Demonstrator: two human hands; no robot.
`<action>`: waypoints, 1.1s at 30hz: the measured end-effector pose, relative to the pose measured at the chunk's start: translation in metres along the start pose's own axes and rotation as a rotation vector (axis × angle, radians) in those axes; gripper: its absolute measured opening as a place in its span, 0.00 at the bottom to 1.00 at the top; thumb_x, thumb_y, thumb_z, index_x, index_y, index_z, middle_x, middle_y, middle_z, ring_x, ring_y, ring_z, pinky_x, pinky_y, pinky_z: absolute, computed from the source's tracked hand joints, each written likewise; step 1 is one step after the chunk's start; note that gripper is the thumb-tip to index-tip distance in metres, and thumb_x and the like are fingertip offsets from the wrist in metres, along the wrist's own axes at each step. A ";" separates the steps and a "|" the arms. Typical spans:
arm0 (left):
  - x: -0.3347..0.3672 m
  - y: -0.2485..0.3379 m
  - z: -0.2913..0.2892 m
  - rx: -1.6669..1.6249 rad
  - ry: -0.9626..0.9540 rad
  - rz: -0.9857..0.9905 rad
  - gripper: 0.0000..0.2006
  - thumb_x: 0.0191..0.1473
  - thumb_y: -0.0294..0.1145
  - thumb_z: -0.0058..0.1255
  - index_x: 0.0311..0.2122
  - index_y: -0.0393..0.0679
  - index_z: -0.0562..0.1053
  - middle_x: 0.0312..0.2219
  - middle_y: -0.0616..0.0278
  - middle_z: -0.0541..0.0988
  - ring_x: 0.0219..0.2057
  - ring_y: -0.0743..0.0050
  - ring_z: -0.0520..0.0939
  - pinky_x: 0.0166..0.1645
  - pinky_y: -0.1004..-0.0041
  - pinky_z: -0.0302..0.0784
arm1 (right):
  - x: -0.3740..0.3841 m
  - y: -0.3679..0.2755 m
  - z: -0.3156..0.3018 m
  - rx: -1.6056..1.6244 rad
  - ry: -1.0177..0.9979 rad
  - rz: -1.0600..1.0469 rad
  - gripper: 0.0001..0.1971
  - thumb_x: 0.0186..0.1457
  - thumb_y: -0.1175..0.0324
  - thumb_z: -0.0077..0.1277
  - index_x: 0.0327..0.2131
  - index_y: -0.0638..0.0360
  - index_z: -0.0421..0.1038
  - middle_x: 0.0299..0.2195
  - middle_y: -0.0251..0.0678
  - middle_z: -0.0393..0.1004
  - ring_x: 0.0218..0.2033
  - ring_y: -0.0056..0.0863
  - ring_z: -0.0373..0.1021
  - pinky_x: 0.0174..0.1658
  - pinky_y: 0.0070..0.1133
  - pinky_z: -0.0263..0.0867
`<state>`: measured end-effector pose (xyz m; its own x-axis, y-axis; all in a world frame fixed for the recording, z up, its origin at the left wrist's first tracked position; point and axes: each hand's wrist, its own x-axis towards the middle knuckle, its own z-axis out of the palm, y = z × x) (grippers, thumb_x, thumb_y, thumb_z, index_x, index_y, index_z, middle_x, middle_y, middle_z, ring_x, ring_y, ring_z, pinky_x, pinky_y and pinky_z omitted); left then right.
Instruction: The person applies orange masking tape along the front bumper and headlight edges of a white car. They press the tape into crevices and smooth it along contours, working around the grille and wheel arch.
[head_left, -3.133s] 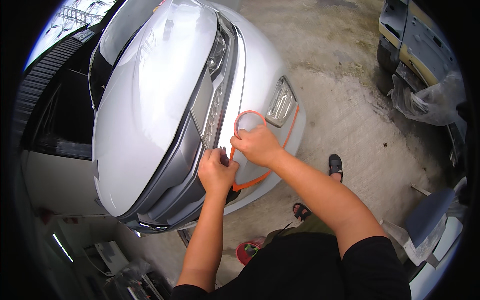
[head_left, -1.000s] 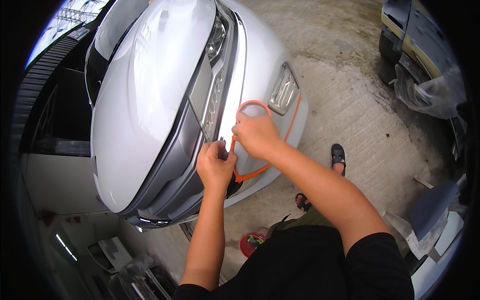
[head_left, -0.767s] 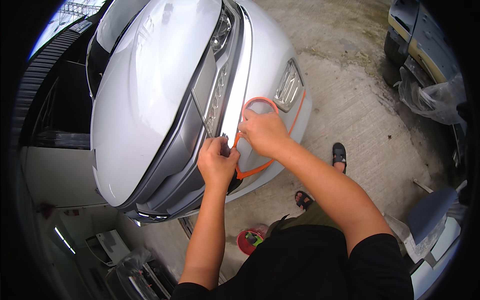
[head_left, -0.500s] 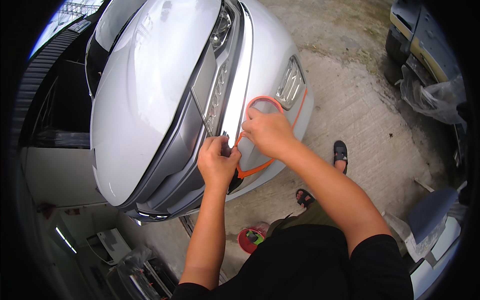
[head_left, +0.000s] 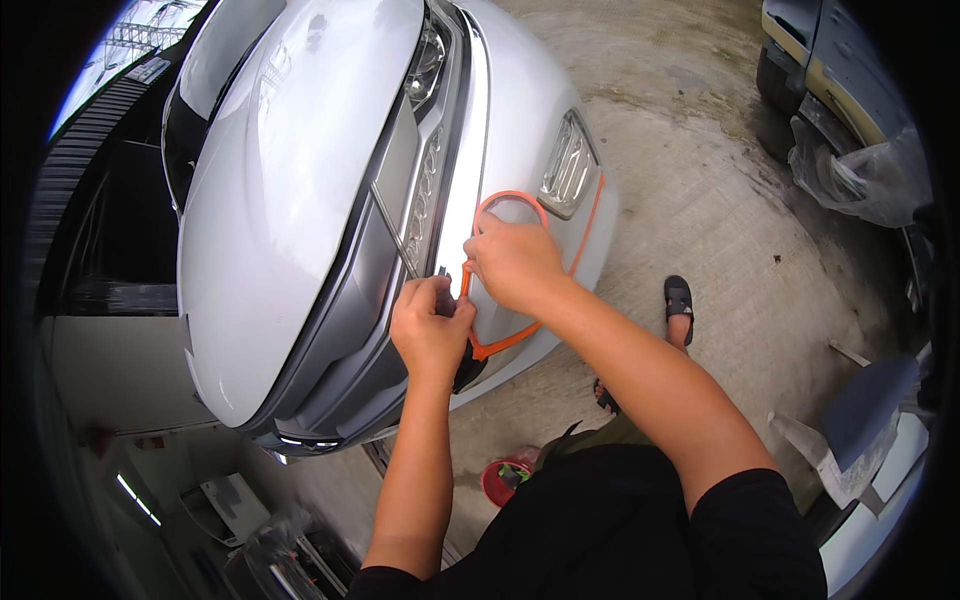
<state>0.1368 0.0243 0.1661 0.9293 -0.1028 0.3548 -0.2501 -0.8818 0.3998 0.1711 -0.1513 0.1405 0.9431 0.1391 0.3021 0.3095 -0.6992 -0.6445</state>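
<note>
My right hand [head_left: 515,262] grips a roll of orange tape [head_left: 533,204] against the front bumper [head_left: 555,255] of a silver car. Beneath its fingers, a strip of orange tape [head_left: 464,281] runs down the bumper towards my left thumb. My left hand [head_left: 430,322] is closed at the grille edge, thumb and fingers curled towards each other; what they pinch is hidden. A thin grey bar [head_left: 392,228] slants up from its fingers; whether it is held or part of the car I cannot tell. More orange tape [head_left: 500,345] outlines the bumper's lower corner.
A fog lamp [head_left: 570,165] sits beyond the roll, and a headlight [head_left: 426,65] farther up. On the concrete floor near my feet stands a red bucket [head_left: 507,482]. Another vehicle [head_left: 850,75] and plastic sheeting [head_left: 858,178] are at the far right, with a blue-grey panel [head_left: 868,412] nearer.
The view has shifted slightly, so the car sits a little farther left. My right hand and the tape roll moved slightly left in view; both hands keep nearly the same hold.
</note>
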 end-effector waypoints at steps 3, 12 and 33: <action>0.000 0.000 0.001 -0.066 0.018 -0.025 0.13 0.41 0.25 0.69 0.36 0.39 0.83 0.32 0.60 0.83 0.28 0.63 0.85 0.35 0.64 0.81 | 0.005 0.000 -0.001 -0.055 -0.013 -0.044 0.09 0.58 0.62 0.65 0.30 0.56 0.83 0.36 0.39 0.78 0.32 0.43 0.79 0.34 0.39 0.73; 0.000 -0.004 0.000 -0.023 -0.025 0.011 0.13 0.46 0.23 0.71 0.39 0.37 0.83 0.33 0.60 0.83 0.30 0.67 0.85 0.37 0.69 0.82 | 0.014 -0.002 -0.008 -0.207 -0.040 -0.115 0.06 0.47 0.70 0.64 0.31 0.53 0.86 0.33 0.38 0.83 0.34 0.35 0.84 0.32 0.33 0.76; -0.037 0.007 -0.015 0.107 -0.155 0.108 0.27 0.46 0.20 0.72 0.55 0.36 0.80 0.58 0.48 0.77 0.58 0.47 0.81 0.62 0.59 0.78 | 0.016 0.005 -0.002 0.026 0.021 0.005 0.06 0.51 0.70 0.63 0.34 0.54 0.84 0.37 0.42 0.84 0.36 0.40 0.85 0.34 0.34 0.78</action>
<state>0.0961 0.0290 0.1684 0.9314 -0.2616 0.2532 -0.3279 -0.9048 0.2716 0.1874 -0.1542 0.1431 0.9420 0.1203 0.3133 0.3079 -0.6814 -0.6640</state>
